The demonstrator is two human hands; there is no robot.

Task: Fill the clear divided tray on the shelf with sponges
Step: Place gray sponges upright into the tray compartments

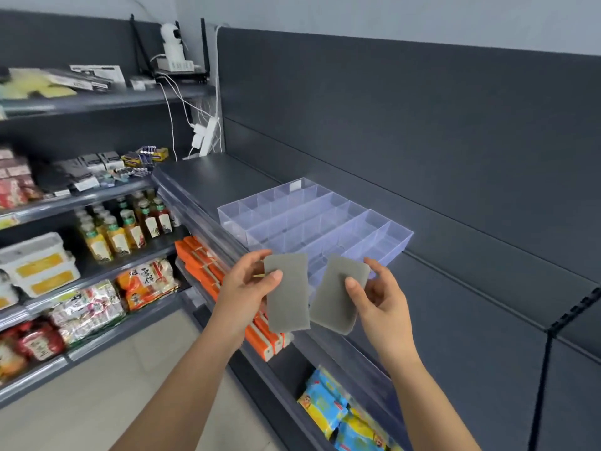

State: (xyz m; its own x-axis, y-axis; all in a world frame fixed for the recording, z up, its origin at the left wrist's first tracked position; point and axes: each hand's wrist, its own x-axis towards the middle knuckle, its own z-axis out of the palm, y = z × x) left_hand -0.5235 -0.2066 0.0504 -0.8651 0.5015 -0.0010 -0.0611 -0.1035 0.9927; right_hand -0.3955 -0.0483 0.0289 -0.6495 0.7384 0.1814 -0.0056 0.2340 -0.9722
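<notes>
The clear divided tray (383,234) lies on the dark shelf, its long compartments holding nothing that I can see. In front of its near edge, my left hand (245,289) pinches a flat grey sponge (287,301) held upright. Beside it, my right hand (382,302) grips a second grey sponge (336,304), tilted slightly to the right. Both sponges hover just short of the tray, side by side, almost touching each other.
The dark shelf (224,177) runs back to a grey back panel. Below its front edge sit orange packs (198,258) and blue-yellow packets (328,405). To the left stand shelves with bottles (130,226) and snack bags. A power strip (206,135) hangs at the corner.
</notes>
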